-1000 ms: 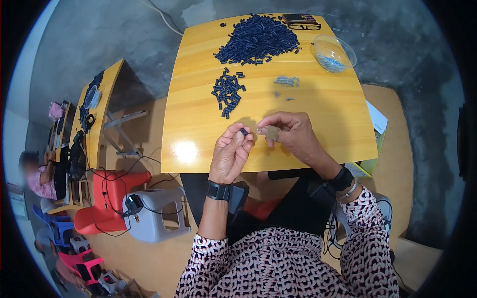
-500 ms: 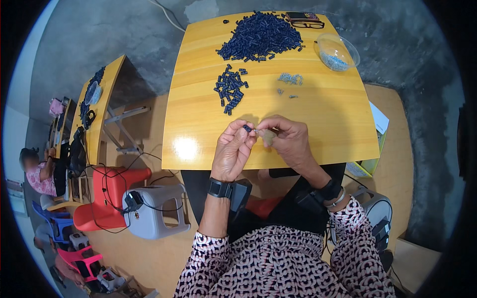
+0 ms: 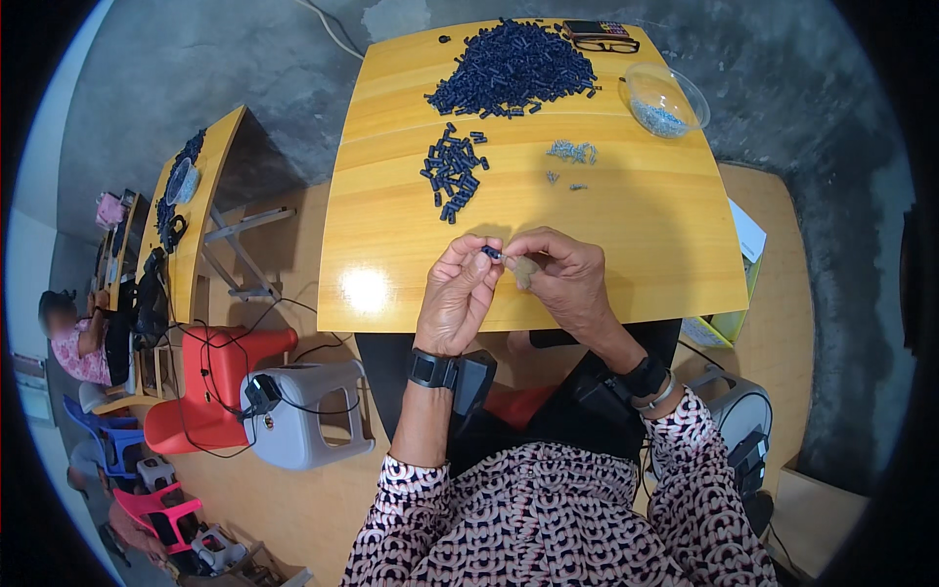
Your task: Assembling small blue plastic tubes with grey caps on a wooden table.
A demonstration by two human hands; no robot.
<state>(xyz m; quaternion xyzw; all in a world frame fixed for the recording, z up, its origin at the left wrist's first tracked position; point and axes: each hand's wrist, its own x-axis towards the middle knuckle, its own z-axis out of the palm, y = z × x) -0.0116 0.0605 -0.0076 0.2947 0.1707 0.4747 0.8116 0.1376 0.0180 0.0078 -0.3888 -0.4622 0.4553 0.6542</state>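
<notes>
Over the near half of the yellow wooden table (image 3: 626,284), both my hands meet at their fingertips. My left hand (image 3: 458,293) pinches a small dark blue plastic cylinder (image 3: 491,252) between thumb and fingers. My right hand (image 3: 565,274) is closed, its thumb and forefinger pressing a small metal screw, mostly hidden, at the cylinder's right end. Something yellowish-brown (image 3: 523,271) covers a right fingertip; I cannot tell its material. Beyond my left hand lies a small group of similar cylinders (image 3: 452,171). A few silver screws (image 3: 572,152) are scattered beyond my right hand.
A big heap of dark cylinders (image 3: 514,68) covers the far middle. Beside it are eyeglasses (image 3: 606,45), a calculator (image 3: 594,29) and a clear bowl (image 3: 665,103) of screws. Left stand a red chair (image 3: 210,391), a grey stool (image 3: 303,416) and another table (image 3: 201,235); a person (image 3: 83,342) sits farther off.
My fingertips have drawn slightly closer together. The metal bit between the cylinder and my right fingers shows less than before. The piles on the table are unchanged.
</notes>
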